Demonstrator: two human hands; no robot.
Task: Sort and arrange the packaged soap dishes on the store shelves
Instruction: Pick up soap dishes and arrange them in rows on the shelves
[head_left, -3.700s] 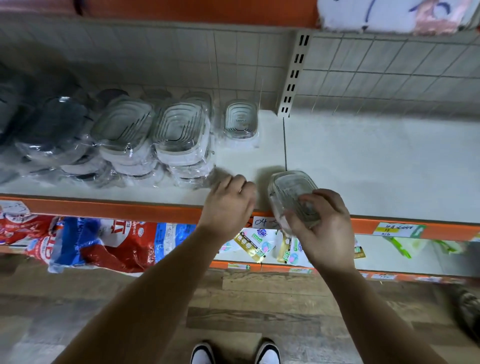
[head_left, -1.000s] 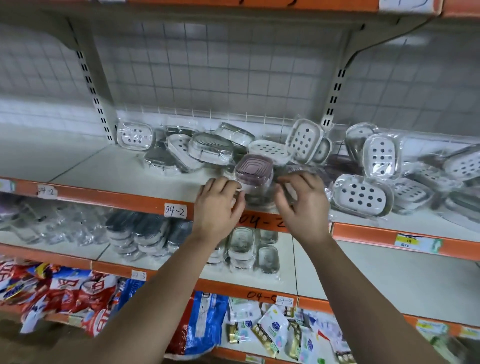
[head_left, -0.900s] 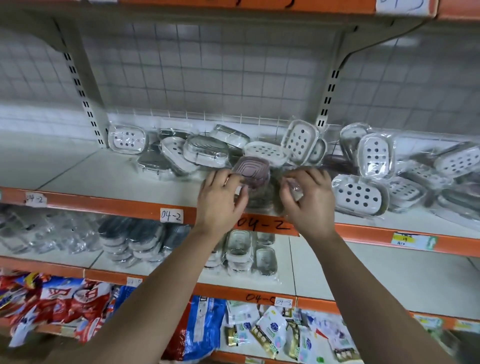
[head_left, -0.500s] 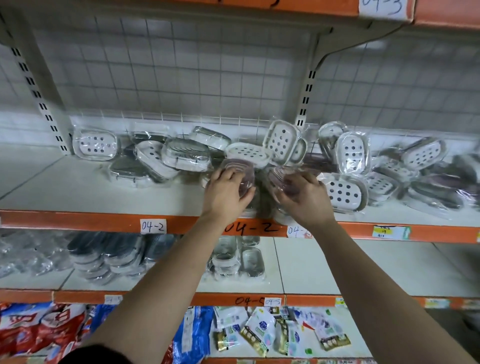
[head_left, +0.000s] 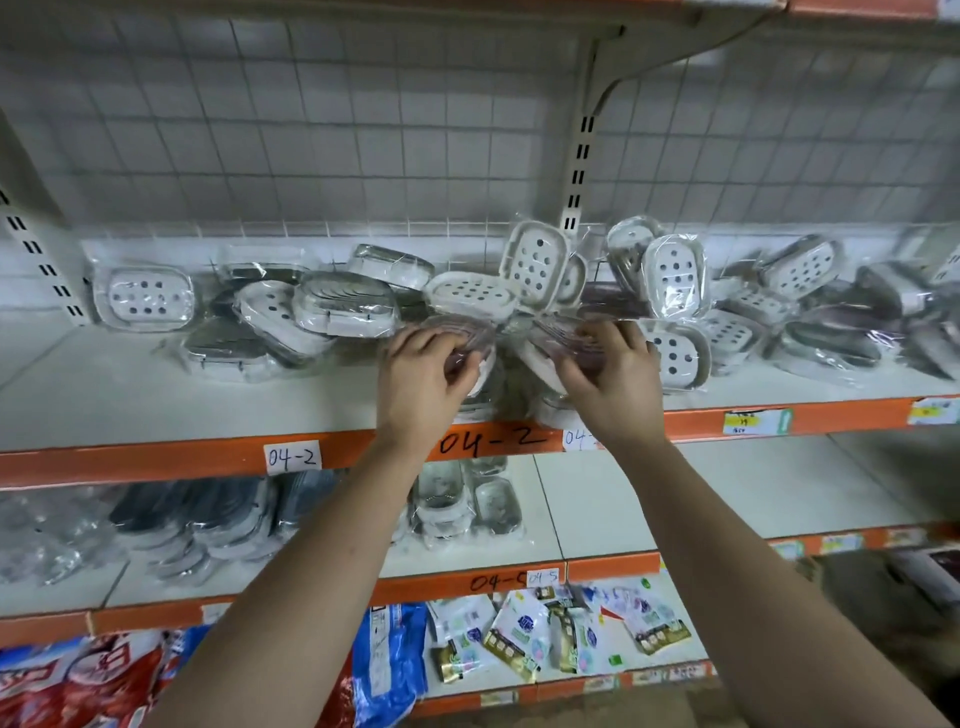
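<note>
1. Just above the hand-lettered "04-2" mark (head_left: 491, 441) on the orange front rail of the upper shelf, both hands work at the near edge of a heap of wrapped dishes.
2. Left hand (head_left: 423, 382): fingers curled round a purple-tinted plastic soap dish in clear film (head_left: 465, 335), gripped from its near side. Dish sits directly above the mark, tilted, far edge raised.
3. Right hand (head_left: 608, 379): fingers and thumb curled on a second purple-tinted soap dish (head_left: 569, 343), also film-wrapped, above and just right of the mark. Exact finger contact is blurred.
4. The two purple dishes lie just beside each other; touching or apart, cannot tell.
5. Behind the mark: a white perforated soap dish (head_left: 535, 265) stands nearly upright, close to the slotted metal post (head_left: 579, 166). Another white perforated dish (head_left: 472, 293) lies flat beside it.
6. Left of the mark: grey ribbed dish in film (head_left: 345, 306), resting on others. Far left, a lone white holed dish (head_left: 148, 296) leans against the wire-grid back.
7. Right of the mark: loose pile of white holed dishes (head_left: 672, 275), some on edge, some flat, mixed with darker ones farther right.
8. Below the mark, next shelf down: short stacks of clear-topped dishes (head_left: 441, 493); dark wrapped dishes (head_left: 208, 514) to their left.
9. Lowest shelf: small printed sachets (head_left: 519, 634); red and blue bags (head_left: 78, 680) at left.
</note>
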